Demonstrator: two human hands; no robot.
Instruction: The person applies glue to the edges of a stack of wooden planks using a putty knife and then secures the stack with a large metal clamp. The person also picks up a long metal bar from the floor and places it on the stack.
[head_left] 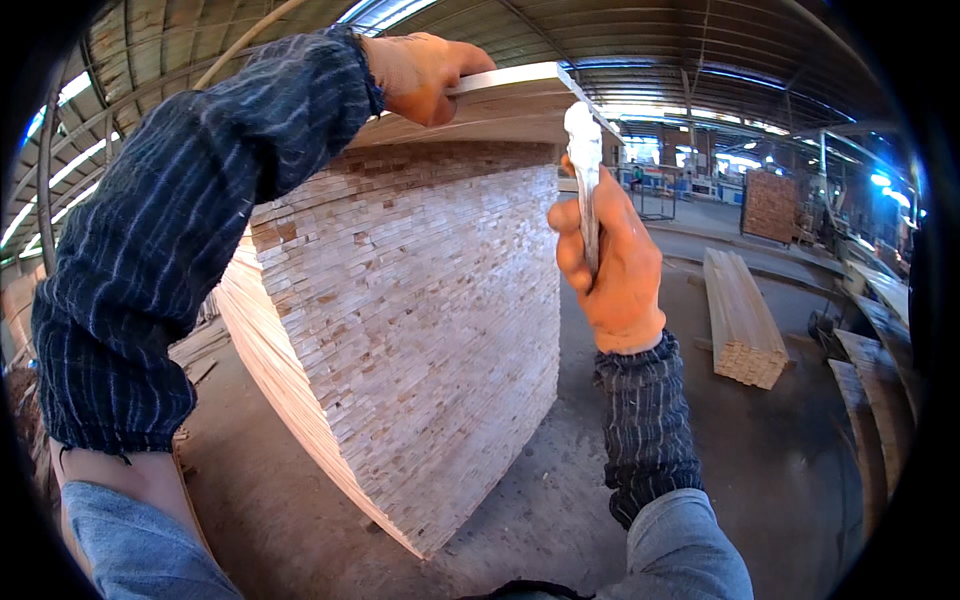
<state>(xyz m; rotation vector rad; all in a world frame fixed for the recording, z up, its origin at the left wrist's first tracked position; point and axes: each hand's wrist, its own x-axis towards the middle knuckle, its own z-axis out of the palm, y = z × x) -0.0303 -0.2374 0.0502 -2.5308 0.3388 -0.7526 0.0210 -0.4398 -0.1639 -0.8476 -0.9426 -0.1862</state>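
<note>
A tall stack of boards, built up of many narrow wood strips, stands in front of me. At its top, my left hand in an orange glove is closed on the edge of the uppermost board, thumb side toward the corner. My right hand, also gloved in orange, is wrapped round a stick thickly smeared with white paste at its upper end. The stick stands upright close to the board's right corner; whether they touch, I cannot tell. Striped dark sleeve covers reach over both forearms.
A low bundle of long timber strips lies on the concrete floor to the right. Farther right are loose planks. Another block of stacked wood stands at the back right, near machinery under the shed roof.
</note>
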